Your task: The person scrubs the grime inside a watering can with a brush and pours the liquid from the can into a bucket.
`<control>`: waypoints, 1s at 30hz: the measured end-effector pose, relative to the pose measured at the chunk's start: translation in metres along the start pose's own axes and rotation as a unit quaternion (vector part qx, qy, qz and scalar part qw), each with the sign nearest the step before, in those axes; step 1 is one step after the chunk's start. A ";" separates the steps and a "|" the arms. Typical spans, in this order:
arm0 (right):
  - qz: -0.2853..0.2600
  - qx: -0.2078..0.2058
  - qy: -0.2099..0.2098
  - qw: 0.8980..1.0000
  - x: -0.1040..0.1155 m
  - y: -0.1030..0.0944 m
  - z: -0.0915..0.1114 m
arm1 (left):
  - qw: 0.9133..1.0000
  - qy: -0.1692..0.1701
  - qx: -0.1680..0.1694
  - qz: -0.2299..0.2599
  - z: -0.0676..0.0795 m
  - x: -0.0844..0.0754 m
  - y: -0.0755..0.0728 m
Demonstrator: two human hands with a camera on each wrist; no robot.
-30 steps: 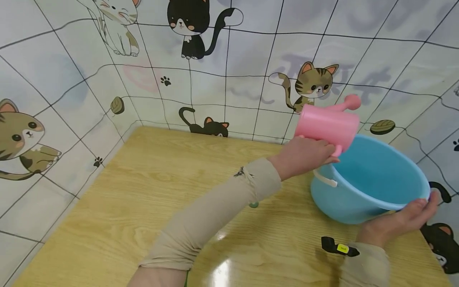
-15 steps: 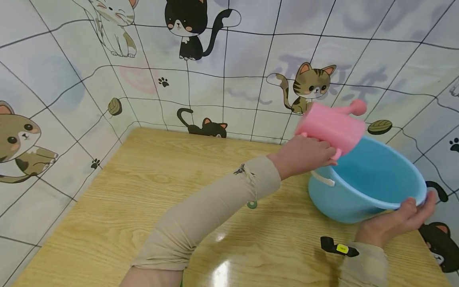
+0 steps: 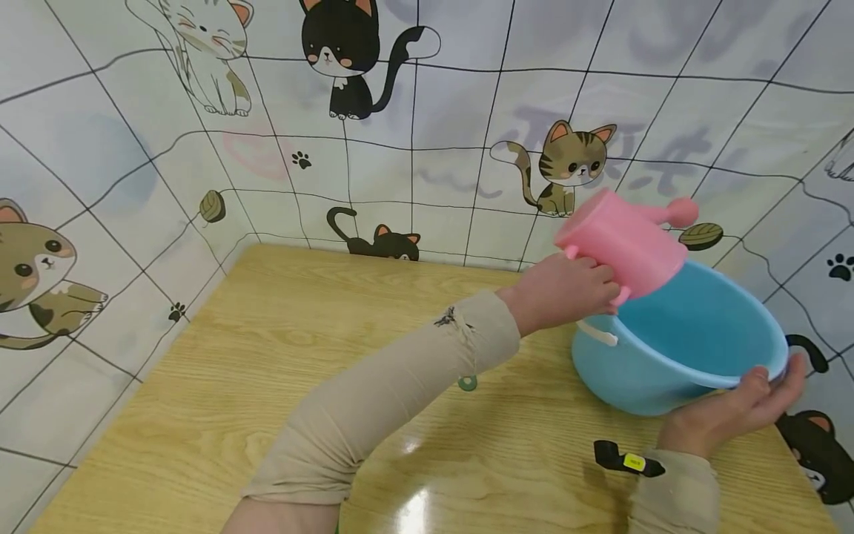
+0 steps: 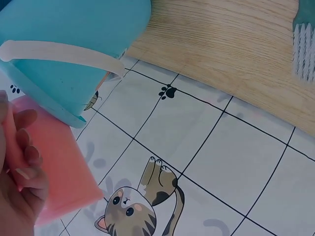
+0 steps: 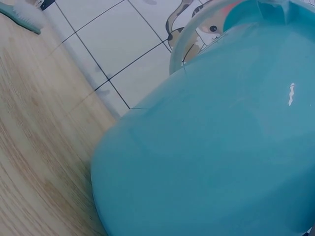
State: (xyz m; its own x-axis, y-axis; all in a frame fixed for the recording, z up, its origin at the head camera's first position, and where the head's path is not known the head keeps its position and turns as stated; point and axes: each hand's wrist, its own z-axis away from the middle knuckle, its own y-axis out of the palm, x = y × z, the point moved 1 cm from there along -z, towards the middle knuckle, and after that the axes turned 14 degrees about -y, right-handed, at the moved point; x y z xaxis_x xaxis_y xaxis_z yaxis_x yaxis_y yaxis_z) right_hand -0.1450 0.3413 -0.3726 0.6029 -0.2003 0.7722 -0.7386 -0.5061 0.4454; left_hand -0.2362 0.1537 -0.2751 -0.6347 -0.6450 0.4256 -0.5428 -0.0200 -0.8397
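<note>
My left hand (image 3: 567, 293) grips a pink watering can (image 3: 623, 245) by its handle; in the left wrist view its fingers curl around that handle. The can is tipped to the right, its open end over the near-left rim of a light blue bucket (image 3: 603, 378) and its round spout head pointing up and right. The bucket leans on the wooden table, its mouth tilted up and to the right. My right hand (image 3: 737, 411) holds the bucket at its right rim, thumb on the edge. In the right wrist view the bucket's blue wall (image 5: 206, 147) fills most of the picture.
The wooden table (image 3: 267, 334) meets walls covered in a cat-print sheet (image 3: 454, 111). A green brush with white bristles (image 4: 302, 54) lies on the table, mostly hidden by the left sleeve in the head view. The bucket's white handle (image 3: 597, 333) hangs at its left side.
My left hand has tipped the watering can further, its open end lower over the bucket and its base raised. My right hand keeps its hold on the bucket rim.
</note>
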 end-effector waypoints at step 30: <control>-0.028 -0.026 0.049 0.998 -0.002 -0.001 -0.005 | 0.996 0.071 -0.018 -0.050 0.006 0.003 0.000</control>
State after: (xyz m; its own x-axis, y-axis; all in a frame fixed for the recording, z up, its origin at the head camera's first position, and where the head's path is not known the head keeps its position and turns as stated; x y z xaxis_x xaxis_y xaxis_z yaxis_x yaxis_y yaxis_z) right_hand -0.1472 0.3464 -0.3722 0.6136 -0.0893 0.7846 -0.7205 -0.4700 0.5099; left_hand -0.2345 0.1476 -0.2759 -0.6467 -0.5261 0.5522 -0.6246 -0.0502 -0.7793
